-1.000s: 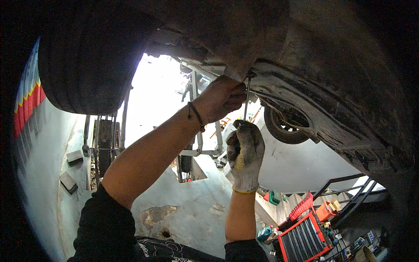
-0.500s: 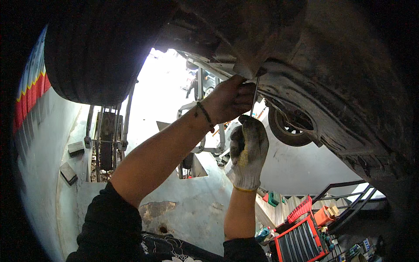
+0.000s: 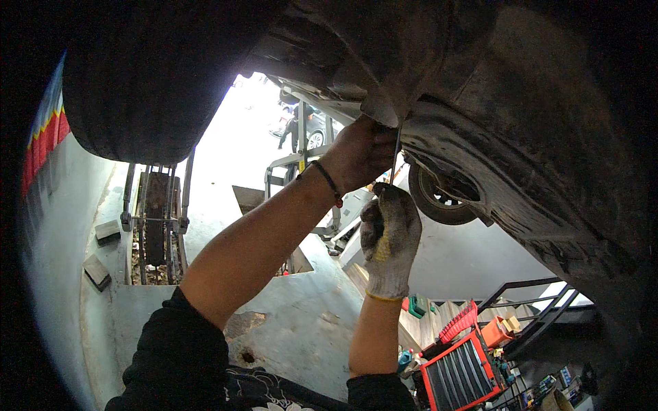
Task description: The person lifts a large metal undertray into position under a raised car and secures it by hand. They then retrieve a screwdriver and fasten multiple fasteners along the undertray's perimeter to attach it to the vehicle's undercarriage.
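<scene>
My right hand [image 3: 392, 236], in a pale, dirt-stained work glove, is closed around a screwdriver whose handle is hidden in the fist. Its thin metal shaft [image 3: 397, 154] points up to the underside of a raised car [image 3: 534, 157]. Bare, with a dark cord bracelet at the wrist, my left hand [image 3: 360, 154] reaches up beside the shaft. Its fingers are curled at the lower edge of a grey underbody panel [image 3: 380, 106]; what they hold is hidden. The shaft's tip meets the dark underbody, and the spot it touches cannot be made out.
A large tyre [image 3: 137, 89] hangs at upper left, and another wheel [image 3: 445, 195] sits beyond my hands. Below right stands a red tool cabinet [image 3: 462, 373] beside an orange bin [image 3: 495, 332]. Grey blocks [image 3: 97, 270] lie by a floor track [image 3: 156, 219]. A distant person [image 3: 291, 130] is near a car.
The view has shifted slightly, so the floor and cabinet appear further left. My left fingers sit a little further behind the panel's edge. The right hand keeps its grip on the screwdriver.
</scene>
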Demonstrator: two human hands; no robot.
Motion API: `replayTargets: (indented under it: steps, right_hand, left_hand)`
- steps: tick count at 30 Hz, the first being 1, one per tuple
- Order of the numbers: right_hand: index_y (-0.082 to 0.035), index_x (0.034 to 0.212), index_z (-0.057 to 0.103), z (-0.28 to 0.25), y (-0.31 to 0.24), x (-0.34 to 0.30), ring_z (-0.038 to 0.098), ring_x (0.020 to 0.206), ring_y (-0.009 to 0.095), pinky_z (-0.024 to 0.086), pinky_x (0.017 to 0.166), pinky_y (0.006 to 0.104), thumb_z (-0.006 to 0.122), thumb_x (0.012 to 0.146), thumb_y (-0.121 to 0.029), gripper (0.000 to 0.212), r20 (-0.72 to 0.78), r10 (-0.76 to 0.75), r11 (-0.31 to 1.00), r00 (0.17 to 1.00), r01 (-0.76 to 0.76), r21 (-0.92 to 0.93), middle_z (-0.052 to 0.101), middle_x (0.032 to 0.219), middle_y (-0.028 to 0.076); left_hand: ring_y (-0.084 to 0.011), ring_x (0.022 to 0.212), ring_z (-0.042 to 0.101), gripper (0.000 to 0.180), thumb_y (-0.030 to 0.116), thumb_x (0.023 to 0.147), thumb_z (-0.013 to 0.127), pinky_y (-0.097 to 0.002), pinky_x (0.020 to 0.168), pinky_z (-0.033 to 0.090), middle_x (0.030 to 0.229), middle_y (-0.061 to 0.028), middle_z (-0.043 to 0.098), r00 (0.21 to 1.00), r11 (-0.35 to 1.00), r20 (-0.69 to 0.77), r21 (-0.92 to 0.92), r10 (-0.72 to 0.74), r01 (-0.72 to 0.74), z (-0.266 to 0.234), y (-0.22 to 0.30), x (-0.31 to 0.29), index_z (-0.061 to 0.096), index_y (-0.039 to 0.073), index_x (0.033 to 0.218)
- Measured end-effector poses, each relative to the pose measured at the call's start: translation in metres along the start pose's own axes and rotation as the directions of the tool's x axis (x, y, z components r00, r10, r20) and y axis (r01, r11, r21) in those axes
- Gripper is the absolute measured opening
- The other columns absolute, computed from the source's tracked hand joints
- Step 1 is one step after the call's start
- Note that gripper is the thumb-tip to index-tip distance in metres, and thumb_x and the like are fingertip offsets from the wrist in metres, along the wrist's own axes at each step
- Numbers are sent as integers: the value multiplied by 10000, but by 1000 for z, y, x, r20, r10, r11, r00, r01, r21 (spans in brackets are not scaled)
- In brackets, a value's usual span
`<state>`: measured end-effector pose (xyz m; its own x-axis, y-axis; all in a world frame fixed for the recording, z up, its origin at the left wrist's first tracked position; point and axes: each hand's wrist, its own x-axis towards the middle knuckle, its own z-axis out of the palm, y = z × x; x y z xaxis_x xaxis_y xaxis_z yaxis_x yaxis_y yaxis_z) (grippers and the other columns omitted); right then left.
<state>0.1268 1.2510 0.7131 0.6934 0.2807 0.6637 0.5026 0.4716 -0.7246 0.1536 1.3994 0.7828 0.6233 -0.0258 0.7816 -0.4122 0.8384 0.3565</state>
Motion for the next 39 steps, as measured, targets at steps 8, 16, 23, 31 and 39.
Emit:
replayTargets:
  steps: [8,16,23,31,39]
  right_hand:
    - [-76,1147,689,7,-11,-7,459,502,33,314,447,185,688,989,-234,224,-10,-94,989,996,92,-120,622,715,-26]
    - [-74,1192,601,10,11,0,513,502,62,403,407,214,699,978,-181,258,-74,-357,903,931,324,-283,635,798,32]
    - [-59,1164,617,5,12,2,501,511,58,406,417,208,700,973,-141,224,-86,-332,911,939,296,-288,617,787,28]
    - [-41,1148,630,2,-1,1,466,548,26,365,470,195,723,980,-152,222,-28,-384,870,923,351,-345,624,814,-12]
    - [-44,1132,633,12,-4,-9,460,511,46,357,452,215,711,985,-196,226,-83,-304,908,949,263,-325,619,779,11]
  left_hand:
    - [-102,525,372,332,377,1080,498,-258,510,338,634,47,426,976,1000,-215,-6,-24,23,-1,-5,1,522,177,816]
    - [-110,528,410,251,281,1068,517,-258,459,293,658,25,429,993,998,-119,64,-13,21,-8,-3,-3,509,147,856]
    - [-286,927,754,303,243,1001,667,-408,889,560,1012,-204,762,580,-98,196,976,791,-195,-48,37,-1,653,0,1182]
    - [-324,986,758,377,265,1000,658,-423,916,579,1098,-249,746,731,-205,243,968,638,-143,-60,41,9,616,-37,1223]
    - [-180,707,659,349,266,986,679,-340,657,526,863,-95,700,816,580,-313,814,485,-32,-48,28,8,610,40,1243]
